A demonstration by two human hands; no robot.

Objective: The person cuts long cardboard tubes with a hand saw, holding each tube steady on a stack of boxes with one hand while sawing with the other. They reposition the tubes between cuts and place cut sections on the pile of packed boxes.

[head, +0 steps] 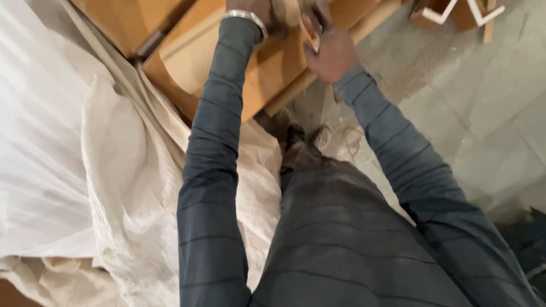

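Head view, looking down along both arms. The right hand point(331, 54) is curled, fingers bent inward around a small pale block point(310, 33) that appears to be wood, gripped at its lower end; the block is tilted and stands just above the brown wooden panel point(273, 68). The left hand point(267, 14) lies at the top edge of the picture, partly cut off, so how far it is open cannot be told; it rests against the upper part of the same panel, close beside the block and the right hand. A metal bracelet point(245, 17) circles the left wrist. Both arms wear dark grey sleeves point(213, 170) with thin stripes, matching the garment over the torso below. The panel has a curved edge on its left side and lies slanted; a long round wooden rail point(335, 54) runs along its right edge, passing under the right hand. A second brown panel point(122, 23) lies at upper left, apart from the first by a dark gap. To the left, a pale woven cloth point(131, 182) hangs in folds beside a sheet of white plastic point(40, 125). Beneath the arms a worn shoe point(296, 139) stands on the grey concrete floor point(472, 113). At upper right, a white-edged wooden piece point(455, 11) lies on the floor, well apart from the hands.
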